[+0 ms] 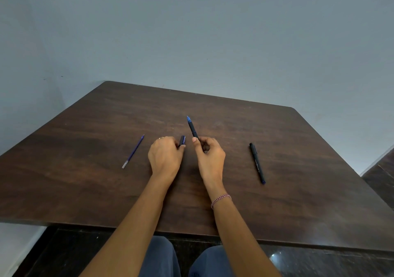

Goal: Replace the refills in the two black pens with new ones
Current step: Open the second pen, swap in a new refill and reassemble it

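Where fingers close (right hand (210, 153)), pen (193, 128) hidden.

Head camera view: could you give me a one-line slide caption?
Right hand holds an uncapped black pen, left hand its cap; a blue refill and capped pen lie alongside.

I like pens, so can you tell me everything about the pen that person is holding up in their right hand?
The pen is slim, with a black barrel that looks like plastic and a blue pointed tip at its far end. Its cap is off, so the tip is bare. It tilts up and away from the person, tip leaning slightly left, lifted above the wooden table. The right hand pinches its lower end between thumb and fingers, hiding that part. Nothing else touches it.
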Tool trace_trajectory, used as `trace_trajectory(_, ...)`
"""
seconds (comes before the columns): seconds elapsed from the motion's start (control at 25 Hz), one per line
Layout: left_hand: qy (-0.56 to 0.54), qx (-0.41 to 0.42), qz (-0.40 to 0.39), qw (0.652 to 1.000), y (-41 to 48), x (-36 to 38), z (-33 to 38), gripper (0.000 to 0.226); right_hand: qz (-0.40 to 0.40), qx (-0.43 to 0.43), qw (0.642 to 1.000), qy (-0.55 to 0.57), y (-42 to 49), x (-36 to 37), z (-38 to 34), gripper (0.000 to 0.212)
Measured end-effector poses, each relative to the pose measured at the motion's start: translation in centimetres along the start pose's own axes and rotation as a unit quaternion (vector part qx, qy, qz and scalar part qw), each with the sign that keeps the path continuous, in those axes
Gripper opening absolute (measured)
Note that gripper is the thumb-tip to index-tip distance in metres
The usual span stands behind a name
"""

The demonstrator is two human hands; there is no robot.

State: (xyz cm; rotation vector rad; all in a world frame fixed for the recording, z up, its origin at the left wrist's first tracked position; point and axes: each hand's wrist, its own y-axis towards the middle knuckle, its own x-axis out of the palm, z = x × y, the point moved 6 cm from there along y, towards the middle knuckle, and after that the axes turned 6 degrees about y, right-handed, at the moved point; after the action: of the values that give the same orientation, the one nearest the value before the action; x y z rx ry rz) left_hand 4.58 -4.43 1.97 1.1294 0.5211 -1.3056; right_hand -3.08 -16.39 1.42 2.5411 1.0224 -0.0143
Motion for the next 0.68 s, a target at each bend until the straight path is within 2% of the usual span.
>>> trace_trajectory(0.12,0.017,-0.011,-0.02,1.0,0.0,0.2,-0.1,0.031,-0.004,0.009,1.0,-0.004,0.1,0.0,0.1,0.016)
trace_trajectory(0.2,-0.003,-0.019,0.004,1.0,-0.1,-0.1,-0.3,0.037,-0.001,0.002,0.999,-0.038,0.2,-0.1,0.2,0.023)
trace_trajectory(0.28,-0.076,-0.004,0.067,0.995,-0.1,-1.0,-0.4,0.038,0.004,0.01,0.998,-0.057,0.3,-0.4,0.4,0.028)
trace_trajectory(0.4,-0.252,0.02,0.112,0.961,-0.1,-1.6,-0.6,0.026,-0.011,0.047,0.999,0.025,0.2,-0.3,0.4,0.025)
trace_trajectory(0.48,-0.415,-0.002,0.053,0.908,0.3,-1.0,-0.7,0.022,-0.044,0.067,0.993,0.091,-0.1,0.2,0.3,0.021)
trace_trajectory(0.56,-0.571,-0.03,-0.05,0.819,0.2,0.0,-0.1,0.023,-0.1,0.099,0.978,0.152,-0.4,1.1,0.2,0.021)
trace_trajectory(0.64,-0.662,-0.039,-0.153,0.732,-0.2,0.5,1.0,0.028,-0.165,0.124,0.958,0.2,-0.9,2.0,0.1,0.023)
trace_trajectory(0.68,-0.686,-0.037,-0.193,0.701,-0.4,0.5,1.5,0.03,-0.189,0.129,0.95,0.214,-1.0,2.3,0.0,0.024)
